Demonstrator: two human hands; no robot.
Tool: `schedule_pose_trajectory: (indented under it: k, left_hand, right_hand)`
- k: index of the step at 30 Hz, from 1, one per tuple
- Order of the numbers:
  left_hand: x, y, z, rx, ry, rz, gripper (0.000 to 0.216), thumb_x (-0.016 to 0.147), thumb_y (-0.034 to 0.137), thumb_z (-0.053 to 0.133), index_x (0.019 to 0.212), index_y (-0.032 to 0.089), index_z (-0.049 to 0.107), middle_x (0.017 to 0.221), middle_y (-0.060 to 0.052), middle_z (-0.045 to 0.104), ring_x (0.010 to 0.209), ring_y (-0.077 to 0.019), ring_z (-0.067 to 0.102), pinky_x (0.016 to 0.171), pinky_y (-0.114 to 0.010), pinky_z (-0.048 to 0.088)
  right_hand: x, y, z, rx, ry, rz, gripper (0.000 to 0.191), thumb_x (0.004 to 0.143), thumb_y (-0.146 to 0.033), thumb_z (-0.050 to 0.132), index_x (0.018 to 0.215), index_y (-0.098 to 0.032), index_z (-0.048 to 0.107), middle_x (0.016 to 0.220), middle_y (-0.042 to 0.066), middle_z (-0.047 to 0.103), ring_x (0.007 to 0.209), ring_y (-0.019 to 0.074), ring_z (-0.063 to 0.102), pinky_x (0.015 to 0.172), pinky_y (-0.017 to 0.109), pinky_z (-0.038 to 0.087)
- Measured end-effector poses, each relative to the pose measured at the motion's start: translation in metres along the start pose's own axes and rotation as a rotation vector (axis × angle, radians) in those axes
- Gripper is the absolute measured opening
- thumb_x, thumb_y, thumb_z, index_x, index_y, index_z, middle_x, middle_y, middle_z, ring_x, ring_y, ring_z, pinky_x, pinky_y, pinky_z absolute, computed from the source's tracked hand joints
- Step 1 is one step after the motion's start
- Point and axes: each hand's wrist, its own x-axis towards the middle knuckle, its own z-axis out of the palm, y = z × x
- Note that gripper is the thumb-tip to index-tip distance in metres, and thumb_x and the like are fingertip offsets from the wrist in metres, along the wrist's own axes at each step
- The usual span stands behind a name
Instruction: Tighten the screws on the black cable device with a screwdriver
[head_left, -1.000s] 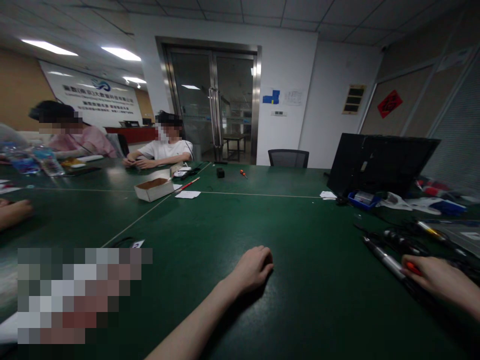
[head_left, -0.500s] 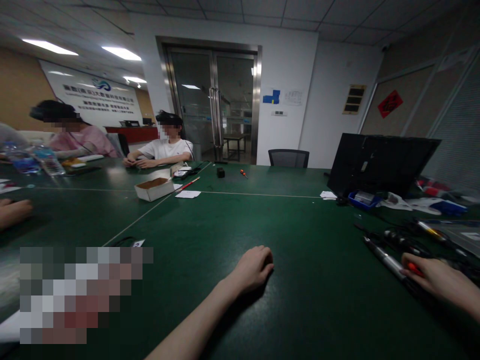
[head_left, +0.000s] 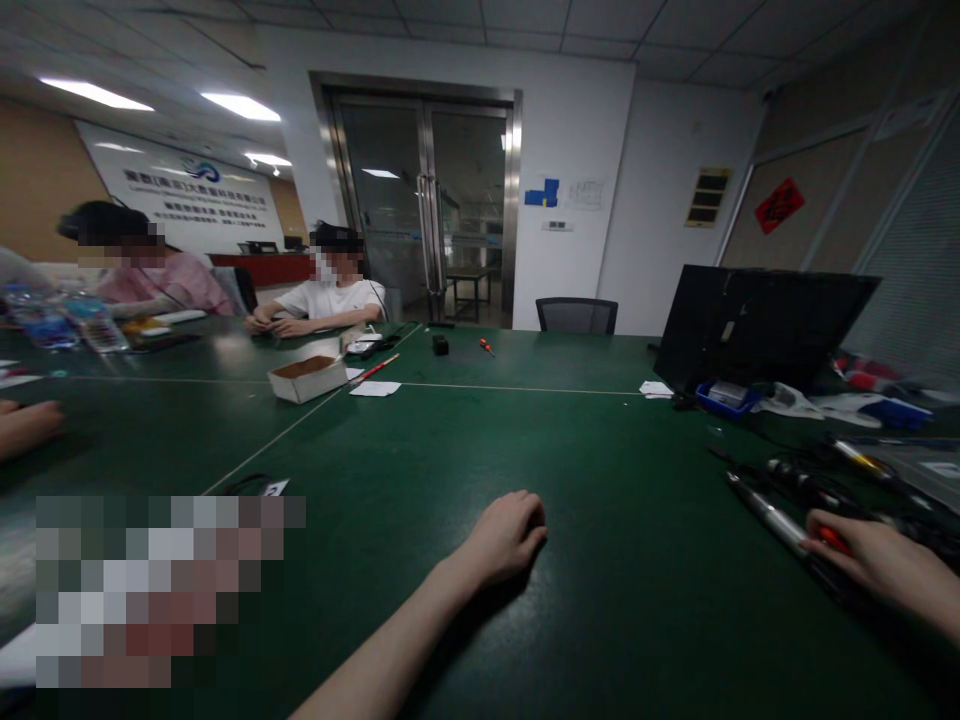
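- Where the view is cropped at left, a co-worker's hand (head_left: pixel 34 428) rests on the dark green table (head_left: pixel 615 450); whether it holds anything cannot be told.
- Clear plastic bottles with blue labels (head_left: pixel 96 318) occupy the far left, beside a co-worker in pink (head_left: pixel 176 280).
- A lidless white cardboard box (head_left: pixel 306 383) sits with its hollow facing up, which presumably leaves its inside within reach; a flat white paper sheet (head_left: pixel 376 389) lies near it.
- A small black block (head_left: pixel 440 345) and a screwdriver with an orange-red handle (head_left: pixel 486 345) lie near each other, well beyond the hands.
- The left hand (head_left: pixel 510 535) rests knuckles up with fingers curled under, the tabletop apparently bearing its weight; whether anything is inside cannot be told.
- A black monitor (head_left: pixel 757 330) stands at the far right, a shallow blue tray (head_left: pixel 726 402) just before it.
- A silver cylindrical tool (head_left: pixel 766 512) lies slantwise, its near end reaching the right hand.
- The right hand (head_left: pixel 862 555) curls around an orange-red piece (head_left: pixel 834 541) beside dark cables (head_left: pixel 814 485), probably pinched between thumb and fingers for steadiness.
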Motion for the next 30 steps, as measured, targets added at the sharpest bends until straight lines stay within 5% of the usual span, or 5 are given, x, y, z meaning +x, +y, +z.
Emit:
schedule_pose_trajectory:
  k: [6, 15, 30]
  left_hand:
    - [-0.001, 0.002, -0.003, -0.015, -0.004, -0.005, 0.007, 0.094, 0.024, 0.059, 0.097, 0.019, 0.062, 0.102, -0.007, 0.067, 0.095, -0.0219, 0.061, 0.083, -0.031, 0.047]
    - [-0.002, 0.003, -0.004, -0.007, -0.013, -0.006, 0.009, 0.094, 0.025, 0.059, 0.098, 0.018, 0.063, 0.103, -0.008, 0.067, 0.095, -0.0233, 0.062, 0.084, -0.033, 0.048]
    - [-0.002, 0.006, -0.006, -0.024, -0.026, -0.030, 0.007, 0.094, 0.023, 0.060, 0.098, 0.018, 0.064, 0.104, -0.008, 0.067, 0.096, -0.0227, 0.062, 0.083, -0.031, 0.047]
  right_hand:
    - [0.001, 0.004, 0.001, 0.023, -0.023, 0.022, 0.036, 0.083, -0.051, 0.045, 0.092, -0.025, 0.070, 0.085, 0.014, 0.073, 0.074, 0.0326, 0.070, 0.061, 0.039, 0.054]
    - [-0.009, -0.007, 0.006, 0.043, 0.132, -0.009, 0.034, 0.087, -0.047, 0.041, 0.087, -0.026, 0.068, 0.080, 0.012, 0.073, 0.069, 0.0307, 0.068, 0.058, 0.037, 0.051]
    - [-0.006, 0.006, 0.002, 0.029, 0.005, -0.032, 0.031, 0.087, -0.050, 0.048, 0.088, -0.028, 0.071, 0.087, 0.010, 0.075, 0.075, 0.0307, 0.071, 0.061, 0.036, 0.054]
